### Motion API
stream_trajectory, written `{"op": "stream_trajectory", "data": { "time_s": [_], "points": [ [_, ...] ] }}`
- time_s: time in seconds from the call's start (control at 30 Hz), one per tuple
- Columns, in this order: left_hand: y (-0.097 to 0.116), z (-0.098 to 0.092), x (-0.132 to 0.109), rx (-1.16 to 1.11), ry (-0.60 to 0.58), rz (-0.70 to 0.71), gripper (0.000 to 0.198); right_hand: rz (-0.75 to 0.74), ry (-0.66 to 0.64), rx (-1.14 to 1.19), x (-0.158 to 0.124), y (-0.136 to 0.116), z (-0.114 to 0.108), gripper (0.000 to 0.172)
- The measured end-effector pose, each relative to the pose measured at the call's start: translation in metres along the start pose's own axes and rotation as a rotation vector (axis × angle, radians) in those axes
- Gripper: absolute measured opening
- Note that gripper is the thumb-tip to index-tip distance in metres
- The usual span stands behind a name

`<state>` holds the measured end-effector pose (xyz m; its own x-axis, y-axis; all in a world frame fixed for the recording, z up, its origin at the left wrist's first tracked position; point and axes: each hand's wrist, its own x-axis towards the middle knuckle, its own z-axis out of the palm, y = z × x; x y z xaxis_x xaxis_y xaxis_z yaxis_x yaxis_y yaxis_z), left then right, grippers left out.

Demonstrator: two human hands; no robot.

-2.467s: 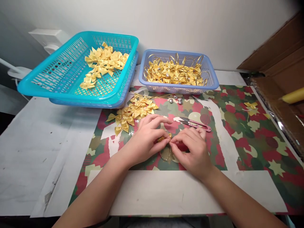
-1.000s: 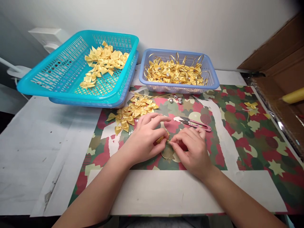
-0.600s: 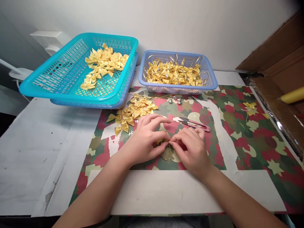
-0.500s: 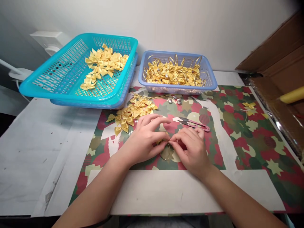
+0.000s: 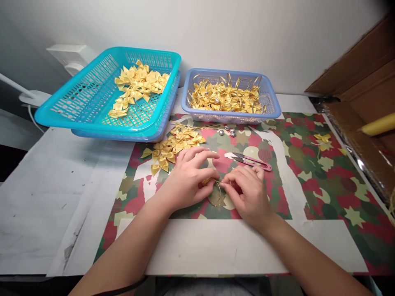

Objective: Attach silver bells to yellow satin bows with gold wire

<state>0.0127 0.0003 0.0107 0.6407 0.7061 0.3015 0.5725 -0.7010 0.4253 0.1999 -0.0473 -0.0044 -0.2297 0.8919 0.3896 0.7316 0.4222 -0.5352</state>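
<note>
My left hand [image 5: 194,176] pinches a yellow ribbon bow [image 5: 206,181], mostly covered by its thumb and fingers. From the pinch a thin gold wire [image 5: 219,197] curves down in a loop over the patterned sheet. The wire's end is held between the thumb and forefinger of my right hand [image 5: 247,191]. Beyond the right hand lies a pair of thread snips [image 5: 253,162] with a pink handle. Loose yellow bows [image 5: 174,146] are heaped just past the left hand. Several silver bells [image 5: 227,128] and some straight gold wires [image 5: 206,126] rest behind them.
A turquoise basket [image 5: 64,121] with yellow bows stands at the back left, stacked on a blue one. A lilac basket [image 5: 231,115] holds bows with bells and gold wire loops. On the right are a lone yellow bow [image 5: 322,137] and a cardboard box [image 5: 354,82].
My hands have drawn slightly apart, so a short stretch of gold wire shows between their fingertips. The camera view has shifted a little; the baskets and loose bows have stayed put.
</note>
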Motion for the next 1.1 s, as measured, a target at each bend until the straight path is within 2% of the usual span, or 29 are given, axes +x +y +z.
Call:
{"op": "stream_trajectory", "data": {
  "time_s": [0.2, 0.53, 0.9, 1.1],
  "points": [
    [0.0023, -0.0004, -0.0004, -0.077, 0.004, 0.0, 0.013, -0.003, 0.004, 0.013, 0.0007, 0.0002, 0.0002, 0.017],
    [0.0007, -0.0007, 0.0002, -0.046, -0.008, -0.018, 0.017, -0.001, -0.012, -0.013, 0.0014, 0.0011, 0.0001, 0.017],
    [-0.0016, 0.0003, -0.0002, -0.029, -0.02, -0.038, 0.016, 0.088, -0.117, 0.036, -0.0007, 0.0029, -0.0058, 0.016],
    [-0.0022, 0.0002, -0.0005, -0.034, -0.034, -0.042, 0.016, 0.087, -0.137, 0.053, -0.0007, 0.0031, -0.0068, 0.017]
  ]
}}
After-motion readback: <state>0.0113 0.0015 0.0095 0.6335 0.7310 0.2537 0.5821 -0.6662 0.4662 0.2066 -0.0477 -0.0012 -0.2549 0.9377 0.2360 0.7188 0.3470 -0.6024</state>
